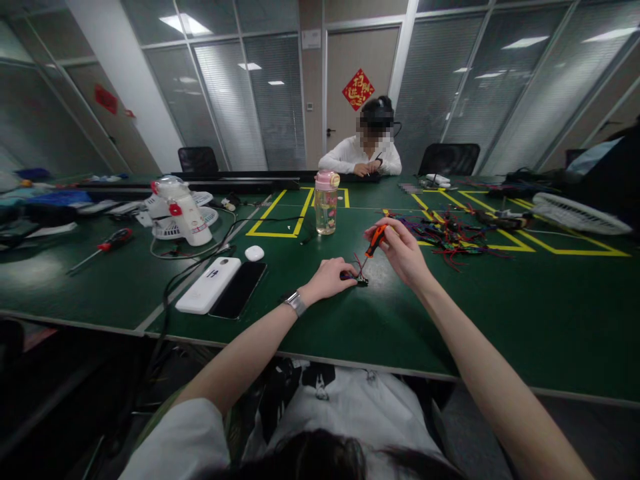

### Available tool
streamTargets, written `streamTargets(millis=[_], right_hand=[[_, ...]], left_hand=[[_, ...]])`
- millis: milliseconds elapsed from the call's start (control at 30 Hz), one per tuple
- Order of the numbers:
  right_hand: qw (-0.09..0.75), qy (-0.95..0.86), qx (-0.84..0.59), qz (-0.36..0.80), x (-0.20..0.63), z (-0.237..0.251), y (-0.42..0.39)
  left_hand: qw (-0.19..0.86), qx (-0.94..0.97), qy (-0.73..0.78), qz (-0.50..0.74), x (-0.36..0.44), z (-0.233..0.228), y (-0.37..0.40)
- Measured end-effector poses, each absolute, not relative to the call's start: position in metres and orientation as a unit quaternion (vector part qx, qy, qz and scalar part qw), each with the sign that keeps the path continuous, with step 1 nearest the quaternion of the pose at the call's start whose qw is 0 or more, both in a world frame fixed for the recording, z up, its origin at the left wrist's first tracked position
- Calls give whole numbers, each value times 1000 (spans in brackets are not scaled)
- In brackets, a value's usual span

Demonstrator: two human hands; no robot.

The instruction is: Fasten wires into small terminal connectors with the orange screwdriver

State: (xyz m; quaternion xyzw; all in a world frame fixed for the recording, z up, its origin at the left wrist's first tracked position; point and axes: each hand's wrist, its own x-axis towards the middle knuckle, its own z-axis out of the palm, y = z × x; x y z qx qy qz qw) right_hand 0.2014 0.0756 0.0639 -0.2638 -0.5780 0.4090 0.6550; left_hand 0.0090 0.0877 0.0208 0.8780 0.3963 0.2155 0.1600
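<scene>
In the head view my right hand (401, 248) grips a screwdriver (376, 241) with an orange and black handle. It tilts downward, its tip at a small dark part with wires (363, 281) on the green table (310, 320). My left hand (332, 280) rests on the table, its fingers pinched on the left side of that wired part. Thin red wires stick up between the two hands. Exactly where the screwdriver tip touches is too small to make out.
Right of centre lies a tangled heap of wired parts (445, 230). Beyond my hands stands a pink-lidded bottle (327, 207). To the left are a black phone (239, 290), a white power bank (209, 285), a white case (255, 253) and another screwdriver (103, 249). A person (360, 153) sits opposite.
</scene>
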Motion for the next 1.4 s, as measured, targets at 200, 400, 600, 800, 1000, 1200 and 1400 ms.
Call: streamTargets(millis=[200, 400, 600, 800, 1000, 1200, 1400], right_hand=[[646, -589, -278, 399, 204, 63, 73], [645, -578, -250, 433, 203, 65, 71], [642, -582, -266, 422, 201, 64, 65], [641, -576, -252, 441, 198, 66, 61], [648, -573, -280, 417, 200, 62, 63], [640, -580, -271, 425, 198, 64, 61], [642, -591, -288, 396, 198, 62, 62]], left_hand=[[178, 872, 390, 237, 8, 18, 90], [178, 872, 390, 239, 7, 18, 89], [182, 870, 379, 258, 7, 17, 89], [181, 869, 381, 260, 8, 19, 86], [172, 871, 380, 258, 8, 19, 86], [169, 873, 376, 262, 8, 19, 85], [166, 873, 379, 257, 8, 20, 85]])
